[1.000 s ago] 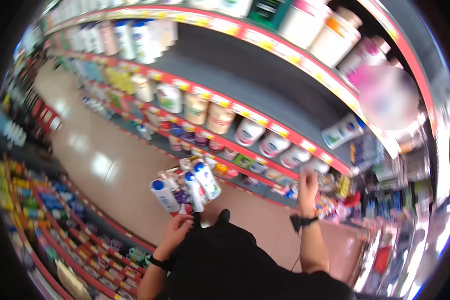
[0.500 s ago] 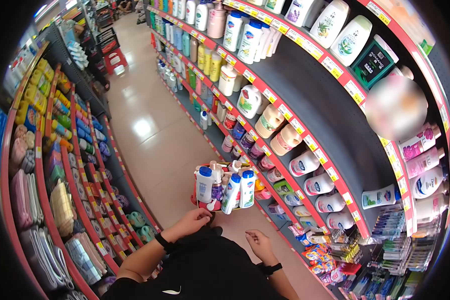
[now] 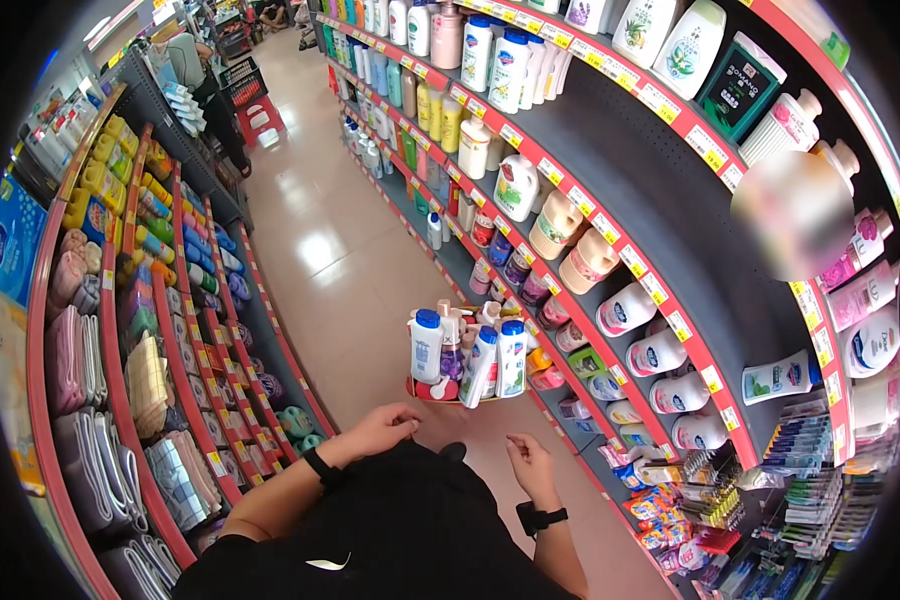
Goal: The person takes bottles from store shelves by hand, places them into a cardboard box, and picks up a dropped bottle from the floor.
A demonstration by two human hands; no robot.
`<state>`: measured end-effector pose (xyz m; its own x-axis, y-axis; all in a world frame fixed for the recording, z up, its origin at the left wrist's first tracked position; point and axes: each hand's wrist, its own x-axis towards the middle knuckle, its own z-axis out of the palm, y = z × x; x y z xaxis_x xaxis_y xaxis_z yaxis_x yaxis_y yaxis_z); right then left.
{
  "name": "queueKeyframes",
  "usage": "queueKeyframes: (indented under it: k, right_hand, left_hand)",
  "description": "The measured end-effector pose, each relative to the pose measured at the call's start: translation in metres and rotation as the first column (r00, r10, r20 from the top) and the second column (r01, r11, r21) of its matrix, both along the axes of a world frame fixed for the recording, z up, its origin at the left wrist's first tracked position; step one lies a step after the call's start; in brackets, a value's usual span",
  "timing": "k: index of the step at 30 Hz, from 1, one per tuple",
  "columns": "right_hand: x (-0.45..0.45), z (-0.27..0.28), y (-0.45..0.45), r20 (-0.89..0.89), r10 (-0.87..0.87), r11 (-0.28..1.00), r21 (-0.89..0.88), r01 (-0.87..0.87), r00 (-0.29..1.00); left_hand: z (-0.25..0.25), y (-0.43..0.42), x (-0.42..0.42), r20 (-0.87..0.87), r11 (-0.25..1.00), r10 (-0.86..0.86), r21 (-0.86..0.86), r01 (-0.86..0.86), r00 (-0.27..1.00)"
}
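My left hand point(image 3: 385, 430) hangs in front of my body with its fingers loosely curled, just below a small container of bottles, which it does not appear to touch. To the right, my right hand point(image 3: 531, 466) is held low with its fingers partly bent and apart, holding nothing visible. Past both hands stands the container point(image 3: 422, 388), packed with several bottles, among them a white bottle with a blue cap point(image 3: 427, 350) at the left and another white bottle point(image 3: 511, 362) at the right. A white bottle point(image 3: 776, 378) lies alone on a dark shelf point(image 3: 660, 190).
Shelves with red edges point(image 3: 610, 235) carry bottles and jugs on the right. On the left, shelves hold folded towels point(image 3: 82, 450) and yellow packs point(image 3: 103, 185). A tiled aisle point(image 3: 315, 240) runs between them, with a red stool point(image 3: 260, 120) and a person point(image 3: 185, 62) farther off.
My right hand has come down from near the right shelf to beside my body. The view has turned toward the aisle, and the container now appears farther right.
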<state>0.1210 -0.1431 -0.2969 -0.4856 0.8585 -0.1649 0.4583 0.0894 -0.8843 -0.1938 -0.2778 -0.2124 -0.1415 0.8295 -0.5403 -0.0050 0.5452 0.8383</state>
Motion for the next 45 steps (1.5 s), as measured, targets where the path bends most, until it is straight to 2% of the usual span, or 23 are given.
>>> queueKeyframes:
  k: [2, 4, 8, 10, 15, 16, 19, 25, 30, 34, 36, 37, 39, 42, 44, 45]
  right_hand:
    - [-0.006, -0.005, -0.006, 0.011, -0.003, 1.000, -0.027, 0.003, 1.000]
    - [-0.018, -0.008, -0.010, 0.005, 0.011, 0.998, -0.069, -0.011, 1.000]
    - [-0.048, -0.016, -0.007, 0.066, 0.030, 0.995, -0.101, -0.023, 0.997]
    - [-0.073, -0.006, -0.003, 0.090, 0.026, 0.999, -0.032, -0.023, 0.996]
    - [-0.143, -0.003, 0.001, 0.096, -0.116, 0.993, 0.040, 0.113, 0.989]
    - [-0.158, 0.000, 0.000, 0.130, -0.144, 0.989, 0.042, 0.140, 0.981]
    - [-0.215, 0.036, -0.007, 0.250, -0.207, 0.977, 0.000, 0.214, 0.946]
    - [-0.281, 0.070, -0.013, 0.140, -0.237, 0.970, -0.013, 0.241, 0.961]
    - [-0.288, 0.101, 0.011, 0.161, -0.238, 0.970, 0.090, 0.226, 0.958]
    - [-0.292, 0.137, 0.050, 0.128, -0.188, 0.966, 0.205, 0.160, 0.974]
    - [-0.292, 0.147, 0.070, 0.112, -0.134, 0.944, 0.318, 0.092, 0.985]
    - [-0.293, 0.155, 0.082, 0.108, -0.130, 0.943, 0.319, 0.090, 0.986]
    - [-0.300, 0.172, 0.106, 0.089, -0.027, 0.897, 0.441, -0.015, 0.996]
    - [-0.318, 0.197, 0.139, 0.080, -0.022, 0.850, 0.526, -0.023, 0.997]
    - [-0.331, 0.221, 0.157, 0.066, -0.015, 0.845, 0.534, -0.023, 0.998]
    - [-0.337, 0.231, 0.166, 0.057, 0.002, 0.841, 0.540, -0.032, 0.998]
  left_hand:
    - [-0.001, 0.000, -0.004, 0.014, 1.000, -0.008, 0.002, 0.008, 1.000]
    - [-0.009, -0.001, -0.013, 0.027, 0.995, -0.055, 0.090, 0.052, 0.998]
    - [-0.011, -0.002, -0.050, 0.098, 0.997, -0.052, 0.060, 0.046, 0.994]
    - [-0.002, 0.006, -0.078, 0.062, 0.998, -0.064, -0.008, 0.065, 0.996]
    - [-0.033, 0.024, -0.168, 0.131, 0.991, -0.131, 0.022, 0.129, 0.983]
    - [-0.041, 0.030, -0.189, 0.176, 0.990, -0.138, 0.048, 0.131, 0.975]
    - [-0.039, 0.055, -0.250, 0.159, 0.976, -0.220, 0.040, 0.216, 0.962]
    - [-0.023, 0.116, -0.331, 0.147, 0.946, -0.315, 0.123, 0.299, 0.938]
    - [0.012, 0.177, -0.340, 0.068, 0.929, -0.334, 0.190, 0.316, 0.940]
    - [0.030, 0.223, -0.328, 0.009, 0.889, -0.343, 0.326, 0.321, 0.939]
    - [0.043, 0.246, -0.323, -0.027, 0.866, -0.340, 0.380, 0.324, 0.940]
    - [0.052, 0.258, -0.320, -0.087, 0.840, -0.333, 0.425, 0.337, 0.939]
    - [0.066, 0.283, -0.314, -0.153, 0.811, -0.325, 0.463, 0.358, 0.933]
    - [0.091, 0.325, -0.308, -0.200, 0.761, -0.273, 0.553, 0.338, 0.941]
    - [0.116, 0.351, -0.302, -0.177, 0.824, -0.230, 0.487, 0.288, 0.957]
    - [0.114, 0.371, -0.301, -0.175, 0.795, -0.191, 0.550, 0.257, 0.966]
